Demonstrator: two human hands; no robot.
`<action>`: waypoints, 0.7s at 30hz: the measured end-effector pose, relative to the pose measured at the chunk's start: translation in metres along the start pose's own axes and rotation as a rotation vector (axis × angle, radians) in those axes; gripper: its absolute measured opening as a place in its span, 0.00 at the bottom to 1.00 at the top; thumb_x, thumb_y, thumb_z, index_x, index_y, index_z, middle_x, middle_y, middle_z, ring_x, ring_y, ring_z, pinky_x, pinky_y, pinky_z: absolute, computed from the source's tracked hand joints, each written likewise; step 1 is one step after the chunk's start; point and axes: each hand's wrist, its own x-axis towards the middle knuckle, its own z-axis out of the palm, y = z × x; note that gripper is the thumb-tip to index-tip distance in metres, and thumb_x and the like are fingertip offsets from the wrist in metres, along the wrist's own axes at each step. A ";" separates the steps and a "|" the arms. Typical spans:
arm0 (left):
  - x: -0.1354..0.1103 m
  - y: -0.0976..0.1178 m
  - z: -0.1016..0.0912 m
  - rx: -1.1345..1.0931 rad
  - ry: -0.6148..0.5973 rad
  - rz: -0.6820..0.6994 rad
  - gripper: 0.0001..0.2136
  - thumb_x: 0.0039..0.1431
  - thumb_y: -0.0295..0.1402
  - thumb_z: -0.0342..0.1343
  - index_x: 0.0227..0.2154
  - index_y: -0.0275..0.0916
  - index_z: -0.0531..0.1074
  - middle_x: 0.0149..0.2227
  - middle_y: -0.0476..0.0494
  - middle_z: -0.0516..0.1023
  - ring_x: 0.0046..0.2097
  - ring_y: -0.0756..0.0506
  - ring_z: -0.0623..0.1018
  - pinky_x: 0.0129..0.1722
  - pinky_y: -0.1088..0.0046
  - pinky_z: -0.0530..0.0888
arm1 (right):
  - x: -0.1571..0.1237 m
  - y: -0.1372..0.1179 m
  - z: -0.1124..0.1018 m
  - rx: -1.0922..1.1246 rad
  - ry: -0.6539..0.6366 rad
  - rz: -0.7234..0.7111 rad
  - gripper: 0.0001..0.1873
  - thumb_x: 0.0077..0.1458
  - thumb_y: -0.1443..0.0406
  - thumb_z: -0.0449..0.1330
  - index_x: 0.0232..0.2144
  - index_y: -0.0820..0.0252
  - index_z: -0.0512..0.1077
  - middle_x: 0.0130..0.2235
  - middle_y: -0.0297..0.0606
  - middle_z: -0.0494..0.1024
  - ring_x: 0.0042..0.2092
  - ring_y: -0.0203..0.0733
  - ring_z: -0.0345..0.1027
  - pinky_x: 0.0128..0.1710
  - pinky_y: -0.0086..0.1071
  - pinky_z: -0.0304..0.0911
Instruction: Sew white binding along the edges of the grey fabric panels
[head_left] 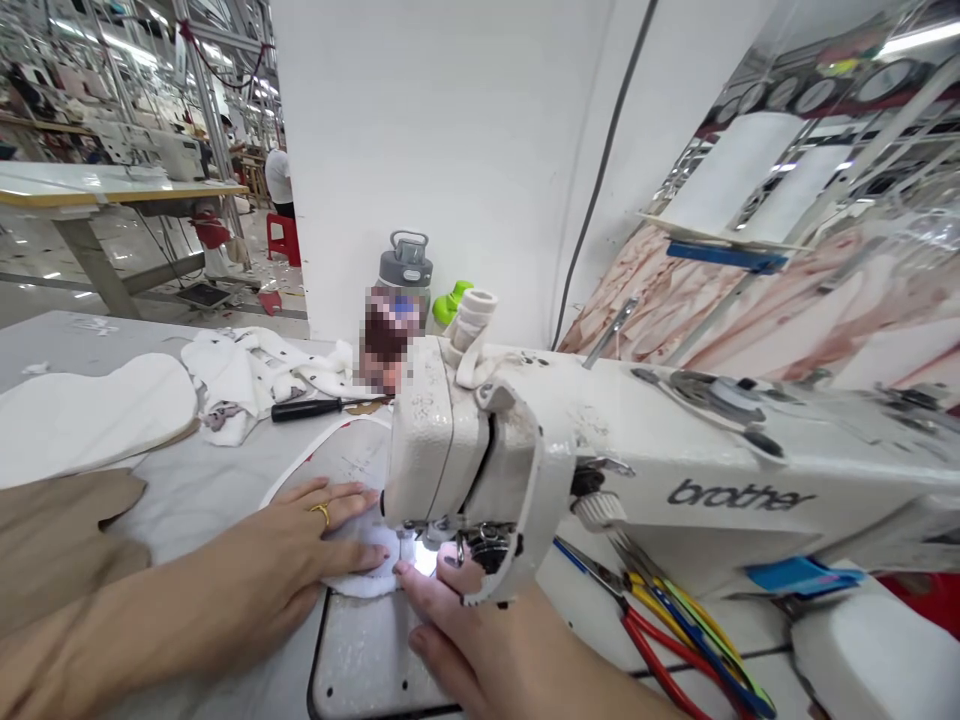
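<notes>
A white fabric piece [352, 440] with a narrow raised rim lies under the sewing machine [450, 430], its edge by the lit needle. My left hand [315, 540], wearing a gold ring, rests flat on the fabric with its fingers spread. Its thumb reaches close to the needle. From the right, my right hand [480, 630] comes in under the machine head, the index fingertip touching the fabric's edge. Its thumb is apart, below that finger. The machine head covers part of this hand.
White fabric pieces [97, 410], brown material [60, 540] and a black-handled screwdriver [307, 410] lie left. A bottle [405, 265] stands behind the machine. Red-handled pliers [652, 650] and other tools lie under the arm. White thread cones [731, 170] stand right; a person [279, 180] is far back.
</notes>
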 end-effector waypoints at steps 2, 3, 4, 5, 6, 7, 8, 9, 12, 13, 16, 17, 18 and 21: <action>0.000 -0.001 0.000 0.012 -0.057 -0.006 0.35 0.48 0.20 0.49 0.57 0.60 0.68 0.62 0.50 0.70 0.61 0.39 0.71 0.63 0.53 0.62 | 0.000 0.000 0.001 0.006 0.014 0.000 0.24 0.66 0.60 0.50 0.61 0.61 0.67 0.46 0.48 0.79 0.43 0.55 0.74 0.42 0.48 0.71; 0.001 0.000 0.000 0.019 -0.085 -0.008 0.35 0.48 0.20 0.49 0.58 0.59 0.67 0.62 0.49 0.70 0.61 0.38 0.70 0.63 0.53 0.62 | 0.001 -0.001 0.002 0.017 0.035 -0.006 0.23 0.66 0.61 0.50 0.60 0.61 0.67 0.46 0.48 0.79 0.43 0.56 0.74 0.42 0.48 0.71; 0.001 0.000 0.000 0.022 -0.090 -0.018 0.35 0.48 0.19 0.49 0.58 0.58 0.67 0.61 0.49 0.71 0.61 0.38 0.70 0.62 0.52 0.62 | 0.001 -0.001 0.003 0.032 0.060 -0.014 0.23 0.66 0.61 0.51 0.60 0.62 0.68 0.46 0.48 0.79 0.44 0.56 0.74 0.43 0.48 0.71; 0.002 0.000 -0.001 0.021 -0.086 -0.024 0.34 0.48 0.19 0.49 0.57 0.57 0.68 0.60 0.48 0.72 0.61 0.38 0.70 0.62 0.52 0.62 | 0.000 -0.001 0.003 0.049 0.086 -0.021 0.22 0.66 0.62 0.51 0.59 0.62 0.69 0.46 0.47 0.79 0.44 0.56 0.74 0.43 0.48 0.71; 0.002 0.000 -0.002 0.018 -0.078 -0.026 0.33 0.48 0.19 0.49 0.57 0.56 0.69 0.59 0.48 0.73 0.60 0.38 0.70 0.62 0.52 0.62 | 0.000 0.000 0.003 0.066 0.108 -0.029 0.21 0.66 0.62 0.51 0.58 0.62 0.70 0.46 0.46 0.79 0.44 0.55 0.74 0.43 0.47 0.71; 0.003 0.001 -0.002 0.015 -0.065 -0.030 0.33 0.49 0.19 0.49 0.56 0.56 0.69 0.57 0.47 0.74 0.60 0.37 0.71 0.62 0.52 0.62 | 0.000 0.000 0.003 0.078 0.131 -0.033 0.20 0.66 0.63 0.51 0.56 0.62 0.70 0.45 0.46 0.79 0.43 0.55 0.74 0.42 0.46 0.71; 0.003 0.001 -0.003 0.012 -0.053 -0.036 0.32 0.49 0.19 0.49 0.56 0.55 0.69 0.56 0.47 0.75 0.60 0.37 0.71 0.61 0.52 0.62 | 0.000 0.000 0.003 0.085 0.155 -0.039 0.20 0.66 0.63 0.51 0.56 0.61 0.71 0.45 0.45 0.79 0.43 0.54 0.74 0.42 0.44 0.71; 0.004 0.002 -0.004 0.013 -0.047 -0.041 0.32 0.50 0.19 0.48 0.57 0.55 0.69 0.56 0.47 0.75 0.60 0.37 0.71 0.61 0.52 0.63 | 0.000 0.000 0.003 0.089 0.176 -0.047 0.19 0.65 0.63 0.51 0.55 0.61 0.71 0.45 0.45 0.79 0.42 0.53 0.74 0.42 0.43 0.70; 0.005 0.001 -0.006 0.042 -0.078 -0.047 0.33 0.52 0.19 0.48 0.59 0.55 0.67 0.58 0.46 0.73 0.61 0.37 0.70 0.61 0.52 0.63 | 0.001 0.002 0.001 0.102 0.242 -0.083 0.18 0.65 0.64 0.52 0.54 0.61 0.71 0.46 0.43 0.79 0.44 0.50 0.73 0.45 0.39 0.67; 0.005 0.001 -0.006 0.053 -0.098 -0.045 0.33 0.53 0.19 0.48 0.60 0.56 0.66 0.60 0.46 0.72 0.61 0.37 0.69 0.60 0.52 0.64 | 0.001 0.002 0.001 0.108 0.260 -0.090 0.17 0.65 0.64 0.52 0.53 0.61 0.71 0.46 0.43 0.79 0.44 0.49 0.73 0.45 0.38 0.67; 0.003 0.002 -0.008 0.067 -0.115 -0.038 0.33 0.53 0.20 0.49 0.61 0.56 0.65 0.63 0.45 0.67 0.62 0.37 0.68 0.60 0.53 0.65 | 0.001 0.004 0.002 0.114 0.283 -0.089 0.14 0.65 0.65 0.52 0.48 0.60 0.73 0.42 0.41 0.79 0.40 0.48 0.72 0.41 0.37 0.65; 0.002 0.004 -0.009 0.066 -0.110 -0.037 0.33 0.54 0.21 0.49 0.61 0.57 0.64 0.63 0.45 0.67 0.62 0.37 0.68 0.59 0.54 0.66 | 0.000 0.005 0.002 0.113 0.280 -0.094 0.13 0.65 0.64 0.52 0.46 0.60 0.74 0.41 0.41 0.79 0.39 0.47 0.72 0.39 0.37 0.65; 0.001 0.006 -0.010 0.065 -0.101 -0.043 0.32 0.54 0.21 0.50 0.60 0.57 0.65 0.62 0.45 0.69 0.61 0.37 0.69 0.58 0.54 0.67 | 0.000 0.005 0.002 0.108 0.275 -0.103 0.14 0.65 0.64 0.52 0.46 0.60 0.74 0.39 0.41 0.79 0.38 0.47 0.72 0.37 0.36 0.65; -0.002 0.015 -0.011 0.030 -0.092 -0.090 0.24 0.59 0.28 0.51 0.57 0.57 0.69 0.50 0.44 0.76 0.51 0.37 0.76 0.48 0.56 0.73 | 0.000 0.004 0.003 0.075 0.270 -0.120 0.15 0.65 0.63 0.53 0.51 0.59 0.73 0.41 0.42 0.79 0.40 0.50 0.72 0.38 0.38 0.66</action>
